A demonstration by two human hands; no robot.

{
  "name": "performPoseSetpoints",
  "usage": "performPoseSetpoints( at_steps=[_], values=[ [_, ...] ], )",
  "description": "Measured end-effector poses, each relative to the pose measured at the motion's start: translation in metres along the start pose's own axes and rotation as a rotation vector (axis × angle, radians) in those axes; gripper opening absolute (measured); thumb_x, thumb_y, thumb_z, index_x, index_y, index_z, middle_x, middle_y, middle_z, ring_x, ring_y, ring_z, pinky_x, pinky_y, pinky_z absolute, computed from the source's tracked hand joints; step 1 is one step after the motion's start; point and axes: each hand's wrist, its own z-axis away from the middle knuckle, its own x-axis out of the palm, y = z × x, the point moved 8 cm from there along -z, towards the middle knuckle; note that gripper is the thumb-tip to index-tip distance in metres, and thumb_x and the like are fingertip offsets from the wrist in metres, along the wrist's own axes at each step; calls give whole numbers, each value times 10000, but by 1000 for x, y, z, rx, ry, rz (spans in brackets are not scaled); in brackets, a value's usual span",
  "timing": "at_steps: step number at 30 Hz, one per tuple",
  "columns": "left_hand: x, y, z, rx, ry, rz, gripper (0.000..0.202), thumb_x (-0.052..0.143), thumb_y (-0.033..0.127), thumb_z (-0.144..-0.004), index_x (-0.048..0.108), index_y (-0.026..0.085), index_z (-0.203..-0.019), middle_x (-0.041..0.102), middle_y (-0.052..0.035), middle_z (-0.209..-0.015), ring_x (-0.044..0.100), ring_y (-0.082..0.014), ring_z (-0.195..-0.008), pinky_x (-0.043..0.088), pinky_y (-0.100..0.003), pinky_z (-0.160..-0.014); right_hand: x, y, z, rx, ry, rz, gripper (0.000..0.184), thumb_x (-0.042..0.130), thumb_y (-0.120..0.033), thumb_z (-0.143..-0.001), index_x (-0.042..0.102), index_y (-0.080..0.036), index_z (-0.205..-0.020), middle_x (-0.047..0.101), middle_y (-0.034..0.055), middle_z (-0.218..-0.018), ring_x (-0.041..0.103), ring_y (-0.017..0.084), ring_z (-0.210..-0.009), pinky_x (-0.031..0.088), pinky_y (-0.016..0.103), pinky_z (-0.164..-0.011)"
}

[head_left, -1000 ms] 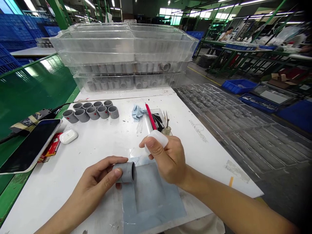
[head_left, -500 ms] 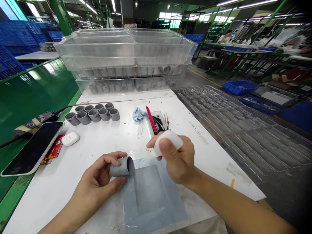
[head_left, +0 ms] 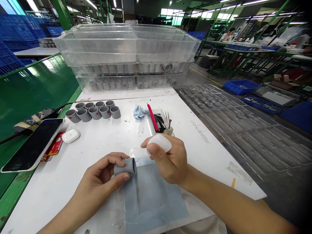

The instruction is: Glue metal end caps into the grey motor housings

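A grey pipe coupling [head_left: 124,166] is pinched at seven o'clock, narrow fingertip grip, by the left hand [head_left: 97,185], a white pad [head_left: 159,143] held at six by the right hand [head_left: 168,161], both best kept steady.

Left hand [head_left: 101,174] curled, palm inward; right hand [head_left: 169,159] raised, fingers bent
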Motion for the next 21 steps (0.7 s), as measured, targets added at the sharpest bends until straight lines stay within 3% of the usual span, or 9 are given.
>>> performPoseSetpoints(
  at_steps=[6, 10, 14, 21],
  values=[
    [0, 1, 0, 9, 6, 2, 105, 788, 247, -840, 695, 250, -890, 690, -33, -1171, 629, -197, -1095, 545, -241, -872, 3, 4, 1, 51, -28, 11, 506, 513, -427, -1029, 567, -167, -599, 583, 25, -569, 545, 123, -533, 410, 280, -521],
    [-1, 1, 0, 11, 17, 5, 109, 790, 245, -830, 697, 243, -887, 692, -47, -1175, 640, -217, -1089, 560, -265, -862, 4, 6, 1, 80, -39, 19, 467, 503, -437, -1030, 637, -163, -676, 553, 9, -548, 514, 120, -511, 404, 285, -515],
    [0, 1, 0, 1, 2, 9, 102, 788, 255, -845, 698, 259, -894, 683, -24, -1196, 633, -186, -1086, 550, -228, -869, 6, 8, 1, 93, -56, 5, 415, 516, -424, -1026, 689, -152, -765, 532, -4, -534, 500, 114, -495, 382, 277, -497],
    [0, 0, 0, -4, -14, 15, 101, 790, 260, -852, 702, 269, -900, 677, -10, -1207, 625, -173, -1100, 536, -202, -870, 9, 8, 1, 112, -85, -29, 439, 508, -424, -1031, 685, -147, -741, 522, -9, -525, 491, 102, -477, 357, 265, -469]
  ],
)
